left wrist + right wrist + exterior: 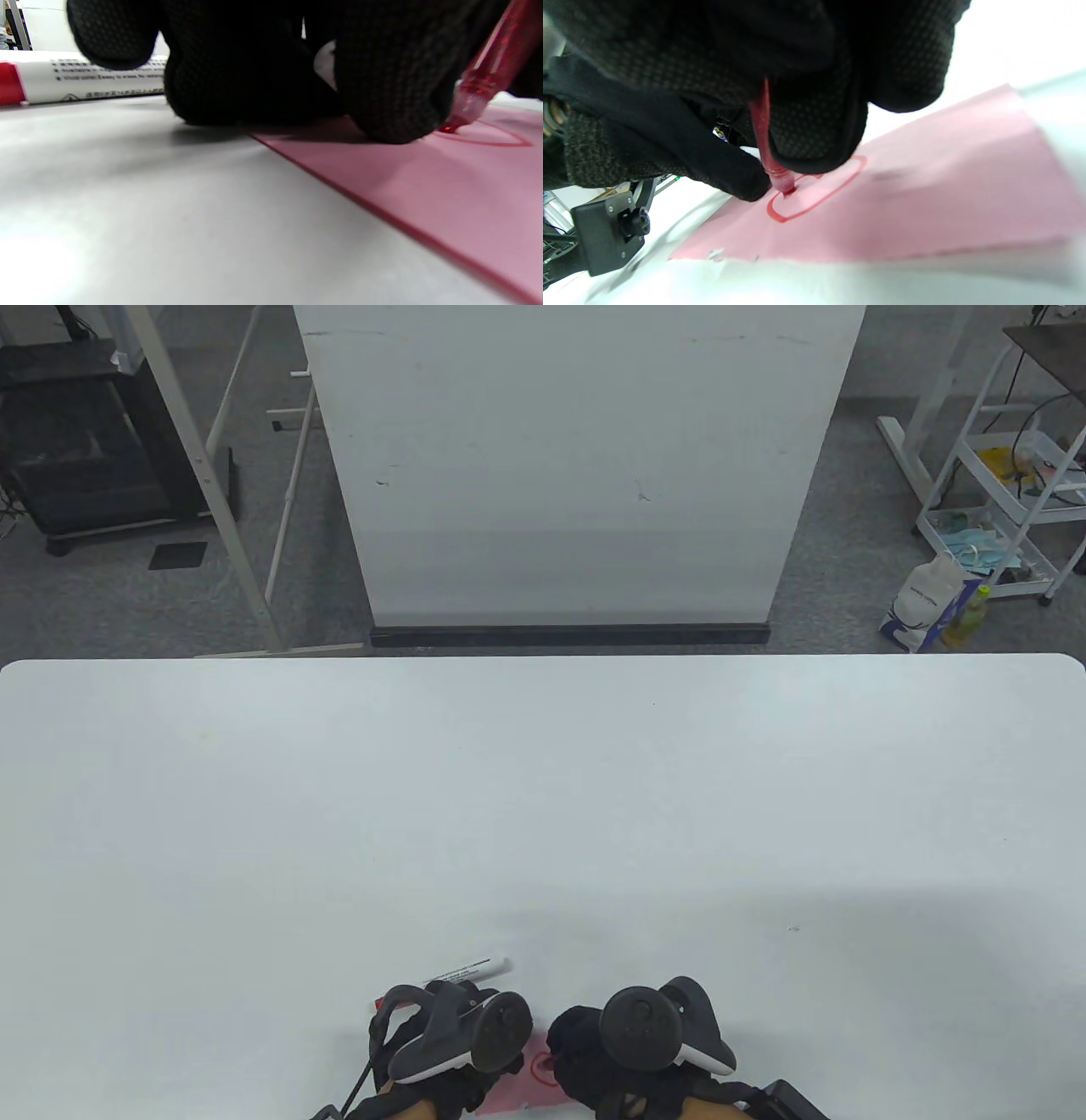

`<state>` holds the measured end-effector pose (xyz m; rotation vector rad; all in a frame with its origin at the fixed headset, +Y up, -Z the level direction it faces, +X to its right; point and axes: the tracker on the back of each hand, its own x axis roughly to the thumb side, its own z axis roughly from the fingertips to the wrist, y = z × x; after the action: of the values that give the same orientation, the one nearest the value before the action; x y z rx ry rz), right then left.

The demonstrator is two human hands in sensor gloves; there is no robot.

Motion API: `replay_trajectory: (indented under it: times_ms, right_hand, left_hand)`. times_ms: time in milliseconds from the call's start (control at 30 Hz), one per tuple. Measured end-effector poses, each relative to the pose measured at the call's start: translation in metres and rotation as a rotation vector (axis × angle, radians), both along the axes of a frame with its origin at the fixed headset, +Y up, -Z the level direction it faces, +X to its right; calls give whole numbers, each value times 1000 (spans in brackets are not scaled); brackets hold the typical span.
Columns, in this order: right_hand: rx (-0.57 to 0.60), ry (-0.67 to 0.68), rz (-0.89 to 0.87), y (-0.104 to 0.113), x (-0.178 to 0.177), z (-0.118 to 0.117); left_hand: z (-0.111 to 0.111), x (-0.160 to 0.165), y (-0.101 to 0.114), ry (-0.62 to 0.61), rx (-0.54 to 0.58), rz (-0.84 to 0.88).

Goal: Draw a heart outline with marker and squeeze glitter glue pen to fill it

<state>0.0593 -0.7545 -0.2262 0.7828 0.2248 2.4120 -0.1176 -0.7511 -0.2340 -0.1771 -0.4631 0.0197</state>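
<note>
A pink paper sheet (pixel 536 1073) lies at the table's near edge between my hands. A red heart outline (pixel 840 178) is drawn on it. My right hand (pixel 585 1044) grips the red glitter glue pen (pixel 760 123), and the pen's tip touches the paper inside the outline. My left hand (pixel 475 1052) rests beside it, its gloved fingertips (pixel 394 123) pressing on the left edge of the paper (pixel 445 203). The glue pen (pixel 488 72) stands tilted just right of those fingers. The white marker (pixel 471 969) with its red cap (pixel 8 82) lies on the table beyond the left hand.
The white table (pixel 543 814) stretches far ahead and to both sides. A white board (pixel 577 466) stands on the floor behind it. A cart (pixel 1010 500) with clutter is at the far right, off the table.
</note>
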Motion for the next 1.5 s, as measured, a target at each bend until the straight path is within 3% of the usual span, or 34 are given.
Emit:
replay_trajectory:
  times_ms: [167, 300, 433, 667, 867, 1033, 1200, 1400, 1500]
  right_hand:
    - [43, 13, 38, 5, -1, 1]
    - [4, 31, 10, 2, -3, 2]
    - [84, -12, 37, 3, -2, 1]
    - [35, 27, 23, 2, -4, 2]
    - [85, -4, 44, 4, -2, 2]
    - [34, 32, 23, 2, -4, 2]
    - [109, -12, 54, 4, -2, 2]
    - [36, 30, 24, 2, -4, 4]
    - [103, -9, 50, 4, -4, 4]
  left_hand:
    - [0, 0, 0, 0, -1, 1]
    - [0, 0, 0, -1, 1, -1]
    - [0, 0, 0, -1, 1, 0]
    - [0, 0, 0, -1, 0, 0]
    - [-1, 0, 0, -2, 0, 1]
    - [-1, 0, 0, -2, 0, 0]
    - [-1, 0, 0, -2, 0, 1]
    - [0, 0, -1, -2, 1, -1]
    - [0, 0, -1, -3, 1, 0]
